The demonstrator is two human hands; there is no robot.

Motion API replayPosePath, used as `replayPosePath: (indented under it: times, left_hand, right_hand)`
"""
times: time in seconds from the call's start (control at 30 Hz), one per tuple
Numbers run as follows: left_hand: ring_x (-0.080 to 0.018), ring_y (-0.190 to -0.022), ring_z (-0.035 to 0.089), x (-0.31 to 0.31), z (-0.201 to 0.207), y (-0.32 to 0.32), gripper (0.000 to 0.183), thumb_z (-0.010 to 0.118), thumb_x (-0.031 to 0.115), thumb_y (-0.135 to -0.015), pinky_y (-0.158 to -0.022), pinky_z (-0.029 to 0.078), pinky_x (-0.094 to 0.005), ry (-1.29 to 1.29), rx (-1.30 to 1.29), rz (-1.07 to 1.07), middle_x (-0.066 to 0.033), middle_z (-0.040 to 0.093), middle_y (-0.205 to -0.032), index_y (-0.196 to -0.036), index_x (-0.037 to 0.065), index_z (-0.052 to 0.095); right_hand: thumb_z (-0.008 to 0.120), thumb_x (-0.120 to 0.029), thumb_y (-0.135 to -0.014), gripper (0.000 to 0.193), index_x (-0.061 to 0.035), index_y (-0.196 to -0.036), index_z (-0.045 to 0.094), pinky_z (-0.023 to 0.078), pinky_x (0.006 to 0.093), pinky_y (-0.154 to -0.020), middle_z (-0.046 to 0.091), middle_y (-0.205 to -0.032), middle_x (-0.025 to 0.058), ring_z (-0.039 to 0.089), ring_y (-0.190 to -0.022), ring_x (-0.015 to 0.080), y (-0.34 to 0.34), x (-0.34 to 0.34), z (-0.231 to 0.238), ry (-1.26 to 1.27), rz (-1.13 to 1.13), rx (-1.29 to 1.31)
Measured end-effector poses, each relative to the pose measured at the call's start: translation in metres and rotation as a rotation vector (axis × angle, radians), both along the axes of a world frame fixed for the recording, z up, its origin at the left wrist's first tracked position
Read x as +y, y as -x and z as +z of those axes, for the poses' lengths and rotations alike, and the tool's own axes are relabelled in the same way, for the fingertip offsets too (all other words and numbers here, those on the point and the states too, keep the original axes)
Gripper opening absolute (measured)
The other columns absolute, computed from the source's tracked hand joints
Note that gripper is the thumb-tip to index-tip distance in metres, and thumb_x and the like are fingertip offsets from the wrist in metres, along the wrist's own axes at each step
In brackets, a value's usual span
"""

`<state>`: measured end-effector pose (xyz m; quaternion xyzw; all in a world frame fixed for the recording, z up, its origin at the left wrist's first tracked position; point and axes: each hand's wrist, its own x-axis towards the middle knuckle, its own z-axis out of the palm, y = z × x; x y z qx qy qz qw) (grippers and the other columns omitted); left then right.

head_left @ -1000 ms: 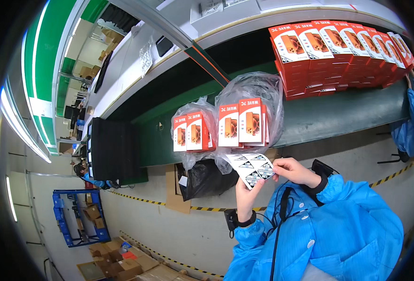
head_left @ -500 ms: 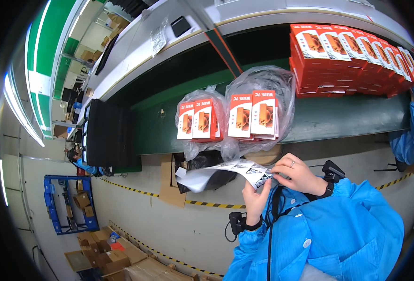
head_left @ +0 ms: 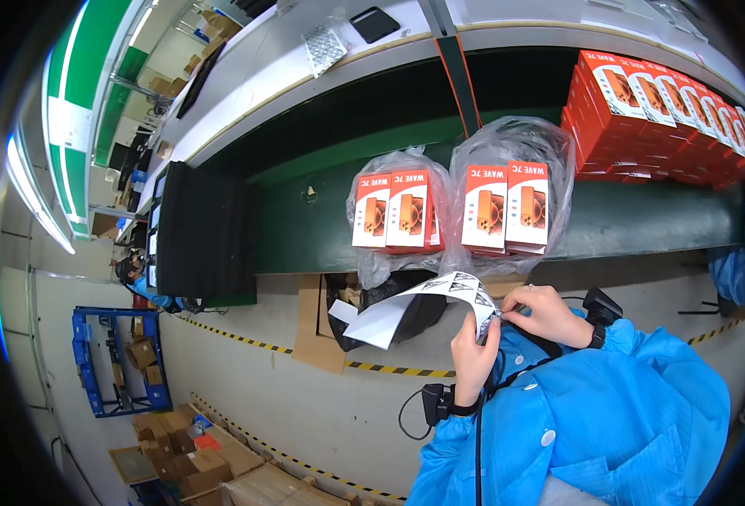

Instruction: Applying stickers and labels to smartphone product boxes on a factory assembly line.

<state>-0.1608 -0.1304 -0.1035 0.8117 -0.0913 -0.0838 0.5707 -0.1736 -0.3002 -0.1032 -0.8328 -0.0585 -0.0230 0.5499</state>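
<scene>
Sticker sheet (head_left: 389, 316) is curling toward ten o'clock from the left hand (head_left: 473, 358), whose thumb and fingers are clamping its near edge; the right hand (head_left: 549, 319) is pinching at that edge's right corner, though whether a sticker is lifting I cannot tell. With its far end hanging unsupported, the sheet could crease, and an uneven pull could tear a sticker. At nine o'clock a black plastic bag (head_left: 423, 319) is showing behind; at eleven and twelve, loose clear bags (head_left: 511, 139) are surrounding red-and-white boxes (head_left: 486, 211) and might catch exposed adhesive.
</scene>
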Motion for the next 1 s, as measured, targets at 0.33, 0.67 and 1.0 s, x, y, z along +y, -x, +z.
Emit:
replayPosePath:
  times: [0.33, 0.67, 1.0]
  left_hand:
    - [-0.0184, -0.076, 0.066, -0.007, -0.023, -0.036, 0.024, 0.049, 0.009, -0.094, -0.066, 0.053, -0.0288, -0.021, 0.08, 0.145, -0.016, 0.065, -0.089, -0.105, -0.012, 0.053]
    - [-0.0246, -0.072, 0.065, -0.025, -0.042, -0.068, 0.025, 0.05, 0.015, -0.094, -0.062, 0.048, -0.0341, 0.02, 0.083, 0.216, -0.0195, 0.065, -0.081, -0.102, -0.008, 0.055]
    - [-0.0235, -0.069, 0.063, -0.037, -0.043, -0.077, 0.025, 0.051, 0.018, -0.094, -0.062, 0.047, -0.0339, -0.062, 0.095, 0.243, -0.0185, 0.064, -0.081, -0.103, -0.006, 0.056]
  right_hand:
    - [0.069, -0.009, -0.078, 0.011, 0.0, -0.082, 0.063, 0.051, 0.0258, -0.067, 0.064, -0.08, 0.007, 0.063, -0.073, 0.0129, -0.046, -0.042, -0.028, -0.29, -0.096, 0.249]
    - [0.064, -0.014, -0.075, 0.015, 0.0004, -0.077, 0.066, 0.051, 0.0329, -0.06, 0.065, -0.068, 0.0139, 0.065, -0.062, 0.0236, -0.111, -0.099, -0.111, 0.115, -0.071, 0.246]
    - [0.062, -0.015, -0.075, 0.016, -0.0011, -0.078, 0.067, 0.05, 0.0342, -0.059, 0.066, -0.069, 0.0138, 0.065, -0.063, 0.0251, -0.118, -0.1, -0.117, 0.171, -0.05, 0.295]
